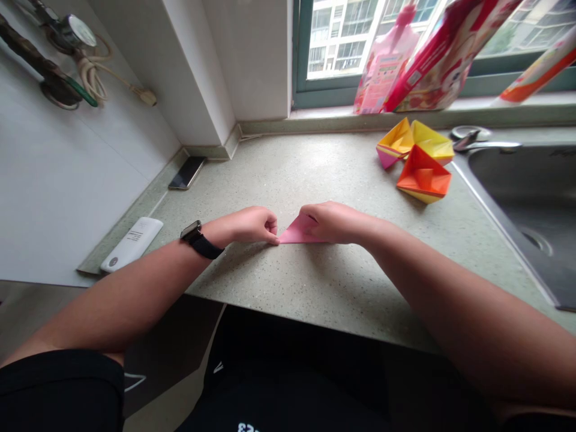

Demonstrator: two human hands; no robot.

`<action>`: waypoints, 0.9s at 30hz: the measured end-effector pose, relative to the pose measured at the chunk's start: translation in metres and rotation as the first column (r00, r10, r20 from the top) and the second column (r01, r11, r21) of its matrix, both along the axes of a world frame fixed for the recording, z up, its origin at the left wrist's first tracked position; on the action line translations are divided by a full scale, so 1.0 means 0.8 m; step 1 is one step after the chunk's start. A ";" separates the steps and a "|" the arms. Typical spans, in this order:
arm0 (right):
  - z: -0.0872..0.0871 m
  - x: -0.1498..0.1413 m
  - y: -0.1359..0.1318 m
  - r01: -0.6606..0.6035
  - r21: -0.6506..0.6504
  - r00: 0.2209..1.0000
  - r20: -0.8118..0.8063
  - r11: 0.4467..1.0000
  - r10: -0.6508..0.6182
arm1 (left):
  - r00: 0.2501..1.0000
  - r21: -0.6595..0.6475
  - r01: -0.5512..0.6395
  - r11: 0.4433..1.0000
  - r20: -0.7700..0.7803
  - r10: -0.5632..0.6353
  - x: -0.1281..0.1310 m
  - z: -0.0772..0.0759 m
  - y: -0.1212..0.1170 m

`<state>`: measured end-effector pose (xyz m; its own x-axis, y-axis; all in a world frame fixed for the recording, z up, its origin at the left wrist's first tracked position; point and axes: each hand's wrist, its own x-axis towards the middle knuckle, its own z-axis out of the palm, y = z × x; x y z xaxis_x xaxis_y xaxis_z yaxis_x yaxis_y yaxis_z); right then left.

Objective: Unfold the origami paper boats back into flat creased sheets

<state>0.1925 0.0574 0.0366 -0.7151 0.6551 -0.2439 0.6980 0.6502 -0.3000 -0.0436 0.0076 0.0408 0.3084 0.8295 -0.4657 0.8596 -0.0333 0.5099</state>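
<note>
A sheet of pink origami paper [297,234], folded to a point, lies on the speckled green stone countertop [288,174]. My left hand [250,225] pinches its left tip between thumb and fingers, against the counter. My right hand [332,222] presses down on its right part and hides much of the sheet. A black-strapped smartwatch [197,239] sits on my left wrist. Up to the right stand finished-looking paper folds: a yellow and pink one [411,141] and an orange and yellow one [423,174].
A steel sink [522,204] with a tap [486,144] is set in the counter at right. A phone [187,173] and a white remote-like device [131,244] lie along the wall at left. Colourful packages [432,60] lean on the window sill behind. Pipes and a gauge [67,54] are fixed to the wall.
</note>
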 end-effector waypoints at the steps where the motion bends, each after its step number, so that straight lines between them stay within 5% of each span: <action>1: 0.000 -0.001 0.000 -0.001 -0.008 1.000 0.015 1.000 0.001 | 1.000 -0.019 -0.015 1.000 0.022 0.015 -0.001 0.001 0.001; 9: 0.011 -0.004 -0.002 0.015 -0.070 0.998 0.055 0.997 -0.011 | 0.983 -0.006 -0.107 0.994 0.148 0.106 0.003 -0.008 -0.006; 27: 0.005 -0.004 -0.002 0.006 -0.006 0.998 0.066 1.000 -0.005 | 0.993 -0.010 -0.119 0.993 0.008 0.119 0.022 0.005 -0.017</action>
<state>0.1889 0.0556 0.0408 -0.6937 0.6572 -0.2947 0.7200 0.6445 -0.2575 -0.0259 -0.0060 0.0452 0.2113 0.8561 -0.4716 0.8530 0.0741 0.5167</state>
